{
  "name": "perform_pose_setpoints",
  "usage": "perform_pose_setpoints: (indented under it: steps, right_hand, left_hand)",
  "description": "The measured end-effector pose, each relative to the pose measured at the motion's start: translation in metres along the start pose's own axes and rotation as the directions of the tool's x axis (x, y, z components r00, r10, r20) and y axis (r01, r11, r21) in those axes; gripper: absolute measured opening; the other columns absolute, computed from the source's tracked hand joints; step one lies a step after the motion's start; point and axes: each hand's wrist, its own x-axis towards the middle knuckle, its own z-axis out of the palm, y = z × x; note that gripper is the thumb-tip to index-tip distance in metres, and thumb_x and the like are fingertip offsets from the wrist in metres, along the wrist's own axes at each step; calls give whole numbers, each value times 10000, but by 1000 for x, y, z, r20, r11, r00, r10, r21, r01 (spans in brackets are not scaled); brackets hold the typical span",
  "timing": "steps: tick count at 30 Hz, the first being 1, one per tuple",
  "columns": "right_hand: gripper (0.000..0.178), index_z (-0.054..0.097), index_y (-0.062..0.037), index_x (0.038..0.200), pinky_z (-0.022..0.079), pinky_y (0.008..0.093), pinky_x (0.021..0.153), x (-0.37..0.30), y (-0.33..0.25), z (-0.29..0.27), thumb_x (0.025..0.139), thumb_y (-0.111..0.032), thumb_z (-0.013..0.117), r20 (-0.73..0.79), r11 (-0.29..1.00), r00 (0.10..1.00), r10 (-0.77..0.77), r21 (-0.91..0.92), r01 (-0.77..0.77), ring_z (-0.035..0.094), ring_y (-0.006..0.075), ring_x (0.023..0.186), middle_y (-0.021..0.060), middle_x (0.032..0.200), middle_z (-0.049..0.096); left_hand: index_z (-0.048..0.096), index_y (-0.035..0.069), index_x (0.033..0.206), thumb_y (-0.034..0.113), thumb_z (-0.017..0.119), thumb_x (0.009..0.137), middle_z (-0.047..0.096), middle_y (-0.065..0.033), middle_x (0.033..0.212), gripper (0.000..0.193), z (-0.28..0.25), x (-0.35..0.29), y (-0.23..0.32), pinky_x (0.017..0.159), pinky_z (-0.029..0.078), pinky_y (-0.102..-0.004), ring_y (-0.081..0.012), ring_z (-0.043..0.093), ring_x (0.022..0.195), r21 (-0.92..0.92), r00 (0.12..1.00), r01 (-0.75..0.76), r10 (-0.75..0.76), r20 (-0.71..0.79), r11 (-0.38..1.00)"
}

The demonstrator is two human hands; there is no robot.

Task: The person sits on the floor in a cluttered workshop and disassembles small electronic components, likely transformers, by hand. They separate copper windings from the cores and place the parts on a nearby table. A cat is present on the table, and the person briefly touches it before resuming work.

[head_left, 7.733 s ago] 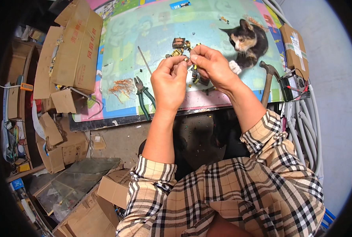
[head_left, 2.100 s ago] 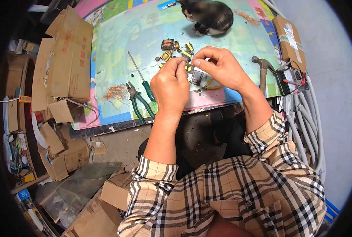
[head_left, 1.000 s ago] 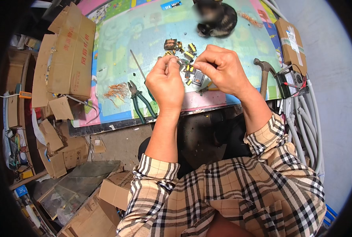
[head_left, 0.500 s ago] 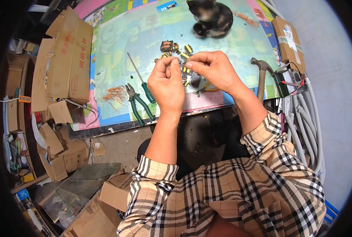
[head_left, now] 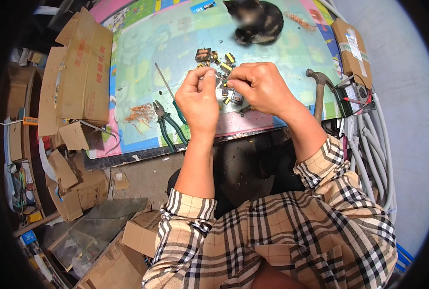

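Note:
My left hand [head_left: 198, 101] is closed in a pinch above the table, its thumb against the bent fingers. What it grips, if anything, is too small to make out. My right hand [head_left: 261, 89] pinches too, beside a small yellow-and-black part, and I cannot tell what sits between its fingertips. Behind and between the hands lies a pile of small transformers, among them a copper-wound transformer [head_left: 203, 55] and a yellow-taped transformer [head_left: 230, 58]. Left of my left hand lie green-handled pliers [head_left: 168, 126] and a screwdriver [head_left: 164, 79], its handle partly covered by the hand.
A black cat [head_left: 257, 23] sits at the far side of the table [head_left: 142, 53]. A hammer [head_left: 319, 91] lies at the right edge, near a small carton [head_left: 351, 53]. Copper wire scraps [head_left: 141, 114] lie at left, beside a large cardboard box [head_left: 86, 67].
My left hand has shifted slightly left, covering more of the screwdriver handle, and the gap between my hands has widened a little. The cat's head has turned or moved slightly left.

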Motion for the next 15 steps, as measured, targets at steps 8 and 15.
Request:
perform_pose_setpoints:
  steps: [8, 15]
  right_hand:
    - [150, 698, 15, 871, 429, 244, 552, 0, 21, 5, 838, -127, 662, 27, 788, 911, 412, 492, -371, 525, 80, 615, 27, 713, 645]
    - [186, 689, 12, 819, 421, 247, 525, 1, 30, 6, 841, -172, 678, -75, 682, 818, 570, 599, -420, 490, 73, 560, 13, 667, 627]
  left_hand:
    - [602, 0, 750, 30, 602, 832, 465, 55, 555, 88, 3, -8, -4, 459, 296, -218, -24, 380, 513, 2, 1000, 14, -13, -19, 1000]
    - [650, -6, 925, 42, 613, 868, 478, 70, 656, 83, 12, -16, 3, 524, 325, -206, -27, 384, 590, 228, 976, -183, 148, 162, 956]
